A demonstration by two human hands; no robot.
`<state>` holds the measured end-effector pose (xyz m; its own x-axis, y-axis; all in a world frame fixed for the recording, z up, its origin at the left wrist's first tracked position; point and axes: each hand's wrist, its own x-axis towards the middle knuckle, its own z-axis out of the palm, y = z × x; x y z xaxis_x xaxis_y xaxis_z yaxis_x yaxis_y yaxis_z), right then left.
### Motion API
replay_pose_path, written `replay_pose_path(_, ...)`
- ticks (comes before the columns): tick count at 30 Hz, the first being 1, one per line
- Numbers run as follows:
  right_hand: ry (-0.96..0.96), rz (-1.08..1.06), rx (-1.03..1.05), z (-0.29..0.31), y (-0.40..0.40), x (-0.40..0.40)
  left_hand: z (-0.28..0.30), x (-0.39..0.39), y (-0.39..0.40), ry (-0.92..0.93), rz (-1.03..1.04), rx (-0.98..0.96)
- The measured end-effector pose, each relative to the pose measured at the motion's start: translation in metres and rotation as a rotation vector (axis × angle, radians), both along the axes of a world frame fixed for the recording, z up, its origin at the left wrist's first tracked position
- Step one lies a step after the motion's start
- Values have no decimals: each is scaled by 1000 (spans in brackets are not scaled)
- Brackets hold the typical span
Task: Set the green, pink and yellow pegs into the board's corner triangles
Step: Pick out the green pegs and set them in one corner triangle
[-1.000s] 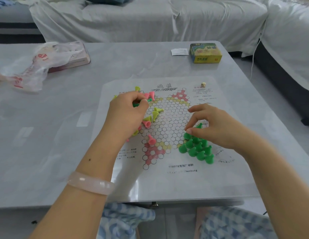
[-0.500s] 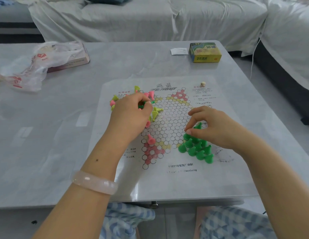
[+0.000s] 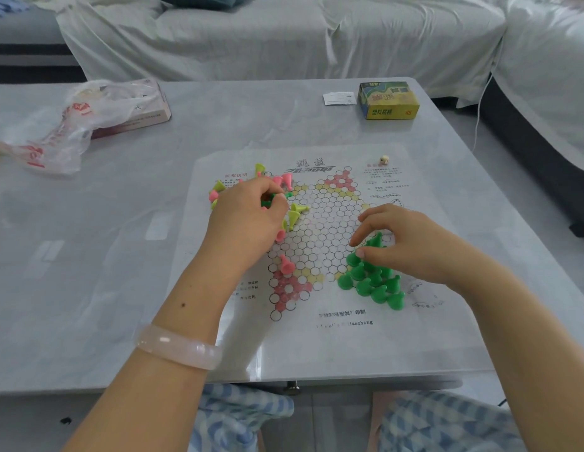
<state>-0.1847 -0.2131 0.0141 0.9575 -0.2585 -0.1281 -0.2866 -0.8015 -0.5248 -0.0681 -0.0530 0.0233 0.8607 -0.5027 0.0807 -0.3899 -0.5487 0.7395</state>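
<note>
Meanwhile right hand pinches cone-shaped green peg.

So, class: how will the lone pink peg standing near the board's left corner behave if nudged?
The pink peg looks like light plastic, so it probably slides easily. Its flared base should steady it, yet the yellow pegs lie toppled, so it may tip.

Yellow box, paper slip, plastic bag on table.
</note>
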Motion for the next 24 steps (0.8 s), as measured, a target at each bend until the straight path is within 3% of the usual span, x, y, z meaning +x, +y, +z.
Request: replay_pose_path(24, -10, 6, -26, -4, -1, 2, -1, 0, 1, -6, -13, -5)
